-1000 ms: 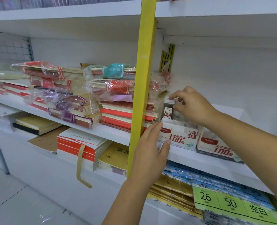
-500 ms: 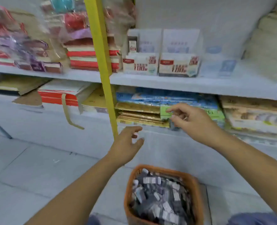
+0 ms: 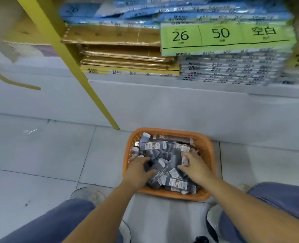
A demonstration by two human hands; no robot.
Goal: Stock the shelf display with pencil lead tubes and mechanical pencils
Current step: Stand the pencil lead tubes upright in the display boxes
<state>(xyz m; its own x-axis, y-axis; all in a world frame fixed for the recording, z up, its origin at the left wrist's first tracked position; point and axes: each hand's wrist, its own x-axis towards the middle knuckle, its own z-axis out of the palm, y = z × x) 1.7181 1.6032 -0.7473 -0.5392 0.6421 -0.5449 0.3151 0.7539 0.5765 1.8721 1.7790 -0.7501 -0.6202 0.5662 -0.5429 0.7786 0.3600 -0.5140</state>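
Note:
An orange plastic basket stands on the floor between my knees, heaped with several dark pencil lead tubes that carry white labels. A longer brownish packet lies along its far side. Both of my hands are down inside the basket. My left hand curls its thumb and fingers around a dark tube on the left of the pile. My right hand pinches a white-labelled tube on the right. The display boxes on the upper shelf are out of view.
A slanting yellow shelf post meets the tiled floor left of the basket. The bottom shelf holds gold paper packs and a green-labelled stack. My jeans-covered knees flank the basket.
My view has dropped from the upper shelf to the floor. Both hands came down from the display boxes into the basket and closed on tubes.

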